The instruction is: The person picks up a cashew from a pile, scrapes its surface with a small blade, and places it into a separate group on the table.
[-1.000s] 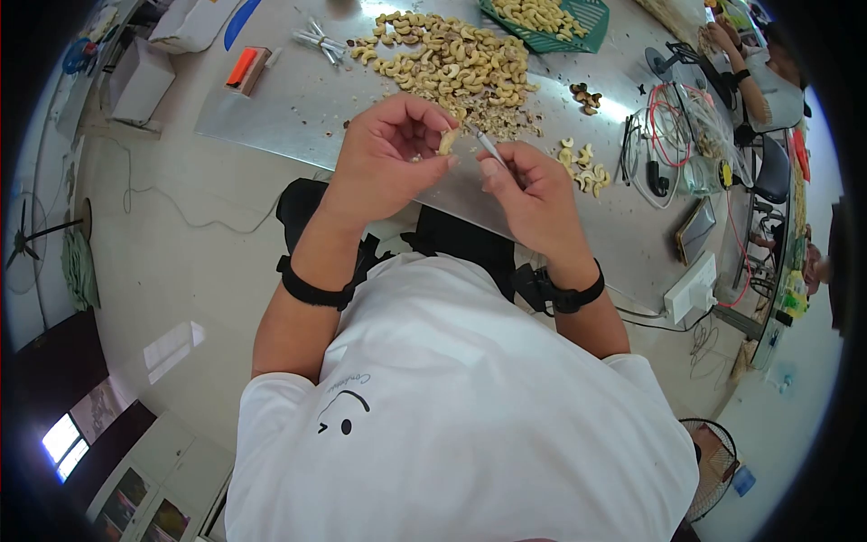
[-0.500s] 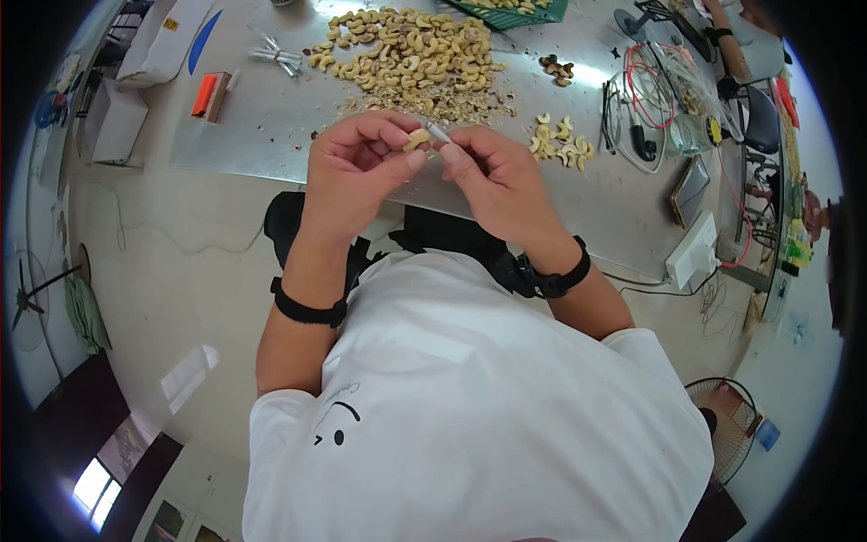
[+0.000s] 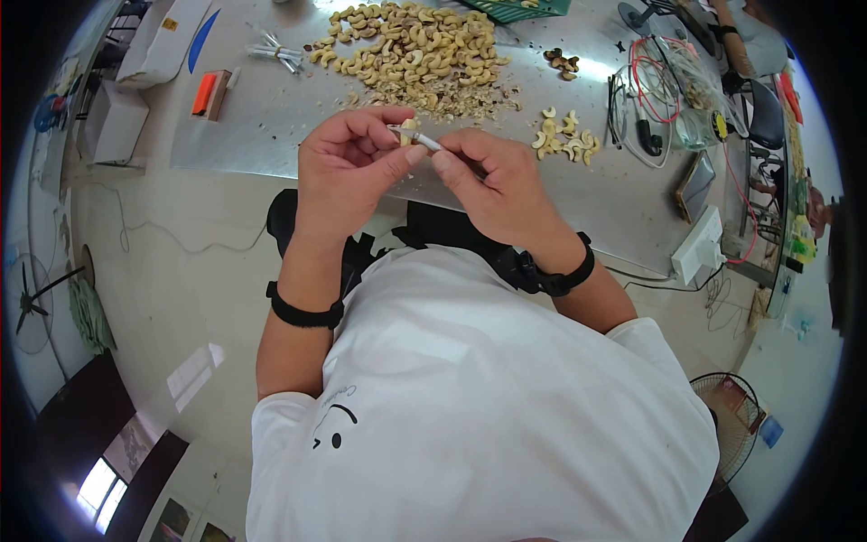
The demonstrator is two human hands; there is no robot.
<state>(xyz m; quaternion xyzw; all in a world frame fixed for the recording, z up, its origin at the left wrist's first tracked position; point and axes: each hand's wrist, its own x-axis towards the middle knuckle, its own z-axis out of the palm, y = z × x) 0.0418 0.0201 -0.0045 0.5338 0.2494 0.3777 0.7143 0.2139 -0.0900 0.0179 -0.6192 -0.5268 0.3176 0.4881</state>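
Far left, off the tabletop (image 3: 262,135): a white box (image 3: 113,119) by the floor cables. On the metal surface, an orange block (image 3: 209,95), then a loose bundle of white sticks (image 3: 275,54). Centre back, a big heap of cashews (image 3: 415,50) with crumbs of skin at its near edge; a corner of a green tray (image 3: 519,9) shows behind it. Left hand (image 3: 341,167), black wristband (image 3: 305,313), is raised above the tabletop's near edge with its grip closed, thumb and fingertips pinching one cashew (image 3: 408,126). A thin tool (image 3: 424,141) with a pale shaft touches that nut; its tip is hidden against the nut. Right hand (image 3: 492,181), also banded in black (image 3: 566,275), has its grip closed round the tool's rear end, fingers folded over it. The two hands nearly touch and block the view of the tabletop edge beneath them. Just right, a small cluster of pale nuts (image 3: 564,140); behind it, a few dark pieces (image 3: 562,61). Further right, red and black cables (image 3: 650,95), a dark tablet (image 3: 694,185), a white power strip (image 3: 697,257). Top right, another person's arm (image 3: 736,41).
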